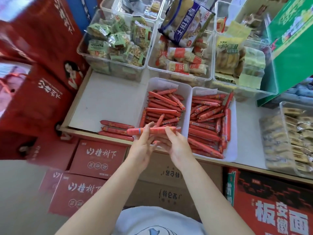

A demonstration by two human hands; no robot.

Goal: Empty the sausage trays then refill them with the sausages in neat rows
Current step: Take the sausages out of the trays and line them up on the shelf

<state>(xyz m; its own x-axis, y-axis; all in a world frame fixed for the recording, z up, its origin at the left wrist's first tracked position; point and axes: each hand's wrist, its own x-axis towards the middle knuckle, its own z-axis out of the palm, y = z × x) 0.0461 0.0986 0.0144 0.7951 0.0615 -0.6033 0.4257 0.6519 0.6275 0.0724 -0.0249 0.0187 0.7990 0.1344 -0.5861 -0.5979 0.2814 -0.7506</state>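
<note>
Over the left tray's (183, 106) near edge, left hand (144, 146) and right hand (177, 145) grasp one sausage (152, 130).

A single wide-angle head view looks steeply down and forward from above the person's chest, close over the bench (108, 99). Its near edge crosses mid-frame, with stacked cartons (98, 158) visible below.
</note>
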